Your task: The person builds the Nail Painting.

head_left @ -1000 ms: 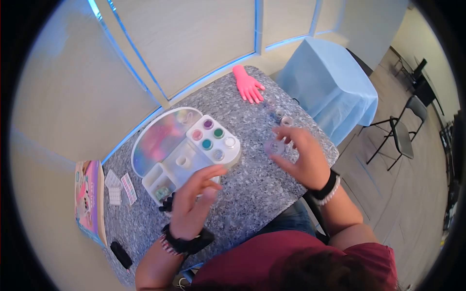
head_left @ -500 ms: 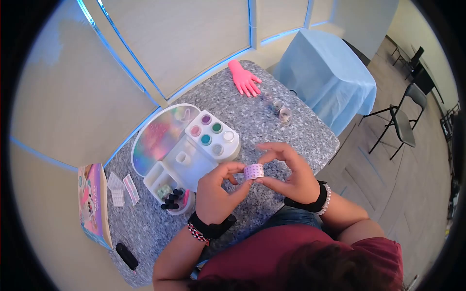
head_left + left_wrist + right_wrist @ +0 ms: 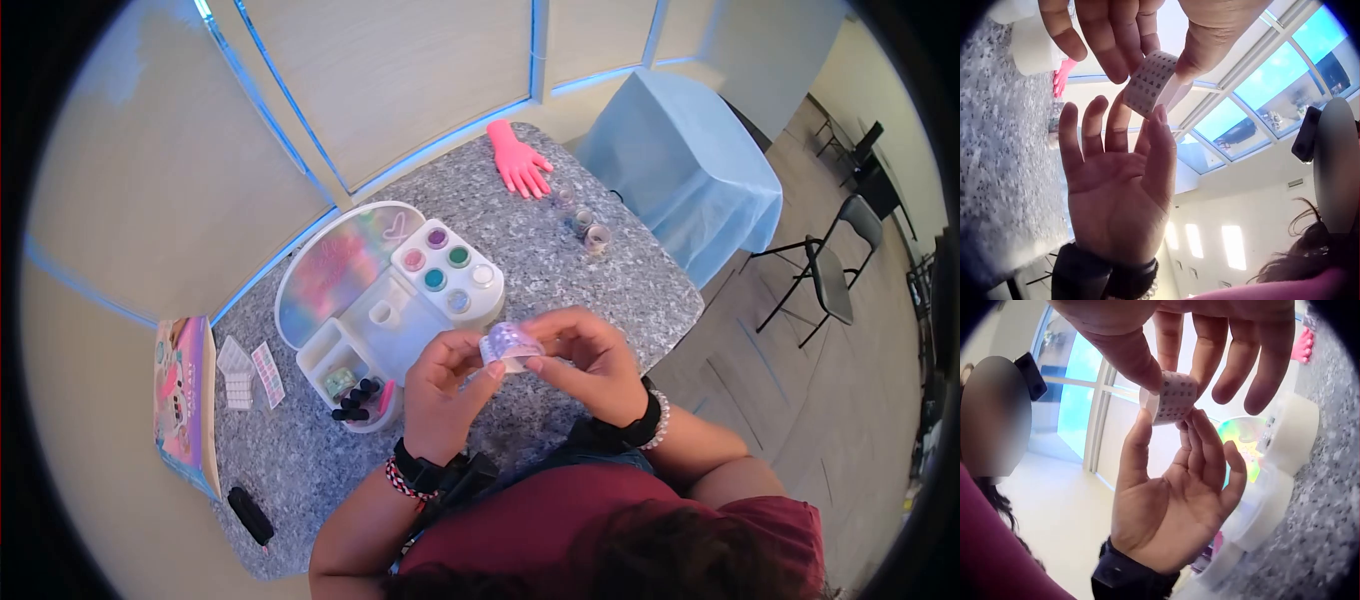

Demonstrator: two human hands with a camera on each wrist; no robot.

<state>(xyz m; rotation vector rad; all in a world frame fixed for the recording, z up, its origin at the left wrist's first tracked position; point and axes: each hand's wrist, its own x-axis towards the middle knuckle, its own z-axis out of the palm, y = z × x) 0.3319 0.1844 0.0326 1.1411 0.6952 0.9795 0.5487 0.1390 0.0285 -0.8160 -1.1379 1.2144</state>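
A small pale lilac sticker roll with rows of tiny dark marks is held between both hands over the near part of the table. From its left side, my left hand pinches it between thumb and fingers. My right hand grips the opposite side, thumb at the lower edge. Close up in the left wrist view, the printed strip of the roll curves in a ring. The right wrist view shows the left thumb and fingertips right at the roll from below.
A white nail-kit case with a rainbow lid and glitter pots lies open, several black-capped bottles at its near end. Beyond are a pink model hand and small clear rolls. Sticker sheets, a box and black pouch sit left.
The right hand has brought the roll from the table's right side toward my body, and the left hand has come in to pinch it. Since half a second ago the roll has been turned in the fingers.
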